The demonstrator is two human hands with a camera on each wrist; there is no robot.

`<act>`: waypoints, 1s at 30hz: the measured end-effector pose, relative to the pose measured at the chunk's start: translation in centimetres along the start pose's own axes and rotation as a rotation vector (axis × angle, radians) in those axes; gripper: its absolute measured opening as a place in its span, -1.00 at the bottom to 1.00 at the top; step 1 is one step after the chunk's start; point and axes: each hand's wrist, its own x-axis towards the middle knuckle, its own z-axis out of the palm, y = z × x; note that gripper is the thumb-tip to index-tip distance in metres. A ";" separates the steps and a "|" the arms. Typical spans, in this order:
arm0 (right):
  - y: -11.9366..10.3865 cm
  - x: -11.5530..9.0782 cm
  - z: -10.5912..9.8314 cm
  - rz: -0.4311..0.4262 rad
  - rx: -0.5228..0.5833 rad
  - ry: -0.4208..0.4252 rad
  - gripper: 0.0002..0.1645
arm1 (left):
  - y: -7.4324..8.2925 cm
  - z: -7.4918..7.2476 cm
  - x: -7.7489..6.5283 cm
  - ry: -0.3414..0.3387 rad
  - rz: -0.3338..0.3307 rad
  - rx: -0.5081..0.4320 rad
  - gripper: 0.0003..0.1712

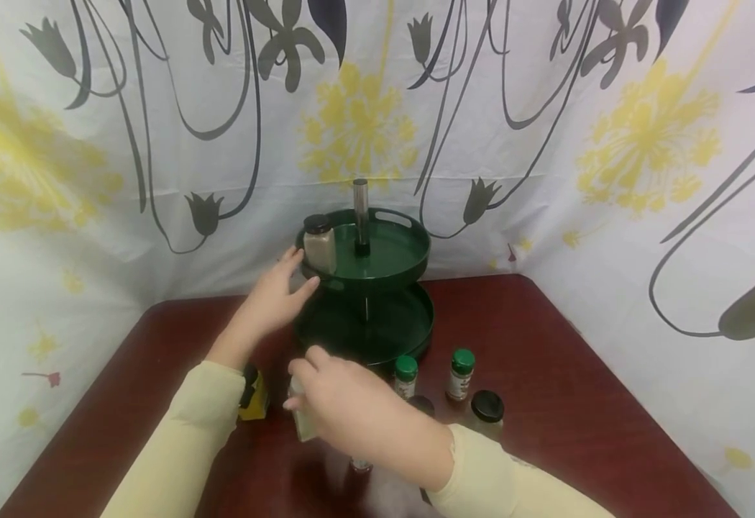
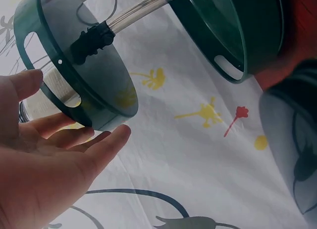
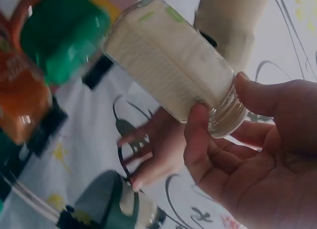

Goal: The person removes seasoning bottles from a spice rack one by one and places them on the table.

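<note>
In the head view my left hand (image 1: 278, 293) is at the left rim of the upper tray of a dark green two-tier stand (image 1: 390, 270). Its fingers are spread, and the left wrist view shows the thumb by the rim's handle slot. Just inside that rim stands a square jar of pale powder (image 1: 321, 253) with a black lid. My right hand (image 1: 345, 403) is in front of the stand. It pinches a glass spice jar (image 3: 168, 61) of pale powder around its threaded neck, as the right wrist view shows. The held jar is tilted.
Two green-capped spice bottles (image 1: 406, 375) and a black-lidded jar (image 1: 486, 411) stand on the dark red table (image 1: 546, 374), right of my right hand. A yellow container with a black top (image 1: 256, 400) is beside my left forearm. A patterned curtain (image 1: 481, 144) surrounds the table.
</note>
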 end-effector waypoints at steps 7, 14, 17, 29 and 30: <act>-1.2 0.0 2.4 -0.031 -0.108 -0.035 -0.67 | 0.3 -0.1 -0.4 0.018 0.046 0.069 -0.24; -1.7 -0.1 3.8 -0.005 -0.152 -0.036 -0.66 | 1.4 -0.2 -0.9 0.008 0.112 0.163 -0.29; -1.8 -0.1 4.3 0.010 -0.163 -0.020 -0.68 | 2.0 -0.2 -1.2 -0.006 0.120 0.187 -0.30; -2.0 0.2 5.9 0.027 -0.228 0.012 -0.63 | 3.8 -0.1 -1.9 -0.073 0.113 0.207 -0.27; -2.0 0.2 6.1 0.027 -0.230 0.004 -0.62 | 3.9 -0.1 -1.9 -0.079 0.111 0.204 -0.27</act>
